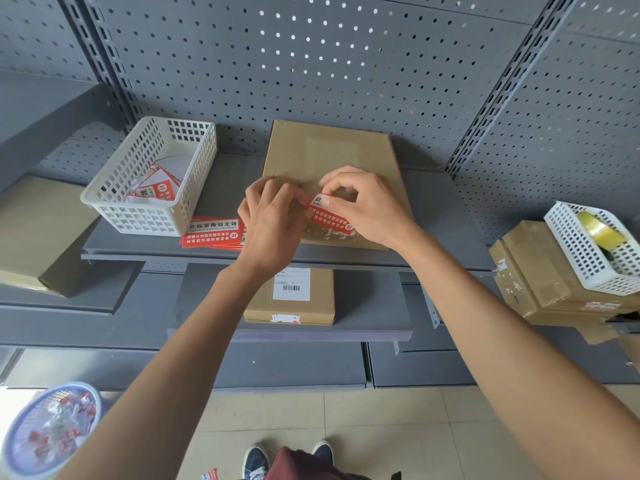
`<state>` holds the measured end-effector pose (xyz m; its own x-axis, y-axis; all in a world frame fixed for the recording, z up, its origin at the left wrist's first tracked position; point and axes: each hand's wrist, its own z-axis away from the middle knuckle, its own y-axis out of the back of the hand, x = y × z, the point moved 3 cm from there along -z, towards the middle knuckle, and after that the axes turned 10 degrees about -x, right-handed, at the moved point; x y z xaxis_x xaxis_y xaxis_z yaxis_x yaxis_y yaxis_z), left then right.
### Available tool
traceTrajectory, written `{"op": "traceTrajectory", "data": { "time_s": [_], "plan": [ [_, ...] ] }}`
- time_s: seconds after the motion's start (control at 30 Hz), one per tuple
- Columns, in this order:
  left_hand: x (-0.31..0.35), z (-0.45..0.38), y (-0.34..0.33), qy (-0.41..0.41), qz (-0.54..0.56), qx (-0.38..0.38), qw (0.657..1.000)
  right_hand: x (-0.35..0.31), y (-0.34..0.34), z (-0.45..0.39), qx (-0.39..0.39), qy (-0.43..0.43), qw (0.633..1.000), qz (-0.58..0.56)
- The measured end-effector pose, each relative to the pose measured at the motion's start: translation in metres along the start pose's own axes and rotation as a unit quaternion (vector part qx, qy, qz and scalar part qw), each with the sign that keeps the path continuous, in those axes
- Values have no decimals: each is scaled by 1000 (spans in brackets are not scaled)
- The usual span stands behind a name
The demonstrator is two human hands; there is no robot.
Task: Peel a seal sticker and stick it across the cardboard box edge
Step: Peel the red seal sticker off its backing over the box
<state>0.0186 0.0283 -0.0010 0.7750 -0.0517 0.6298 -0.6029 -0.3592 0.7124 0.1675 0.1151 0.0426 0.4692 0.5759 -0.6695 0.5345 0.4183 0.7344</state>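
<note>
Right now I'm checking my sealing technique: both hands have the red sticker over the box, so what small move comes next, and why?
Probably lower the seal sticker onto the cardboard box near its front edge, then fold it over. Both the left hand and right hand pinch it just above that edge, where torn residue from an old seal shows.

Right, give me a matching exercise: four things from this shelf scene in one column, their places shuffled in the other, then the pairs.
Things:
1. seal sticker
2. stack of red stickers
3. roll of yellow tape
4. box with a barcode label

Places:
A. in the white basket on the right
B. on the lower shelf, below the hands
C. lying on the shelf beside the left white basket
D. held by both hands over the cardboard box's near edge

Pairs: 1-D, 2-C, 3-A, 4-B
</note>
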Motion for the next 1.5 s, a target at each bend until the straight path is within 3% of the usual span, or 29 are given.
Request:
{"op": "traceTrajectory", "data": {
  "time_s": [0.33, 0.67, 1.03, 1.5],
  "plan": [
    [-4, 1, -2, -15, 3, 8, 1000, -4, 2, 2, -4, 8, 1000, 7],
    [-4, 2, -4, -23, -1, 7, 1000, -5, -8, -3, -22, 28, 996, 84],
    [-7, 3, -4, -46, -15, 12, 999, -6, -9, -1, -38, 33, 996, 70],
    [-8, 4, -1, -40, 16, -16, 999, -1, 3, 4, -79, -22, 997, -4]
  ]
}}
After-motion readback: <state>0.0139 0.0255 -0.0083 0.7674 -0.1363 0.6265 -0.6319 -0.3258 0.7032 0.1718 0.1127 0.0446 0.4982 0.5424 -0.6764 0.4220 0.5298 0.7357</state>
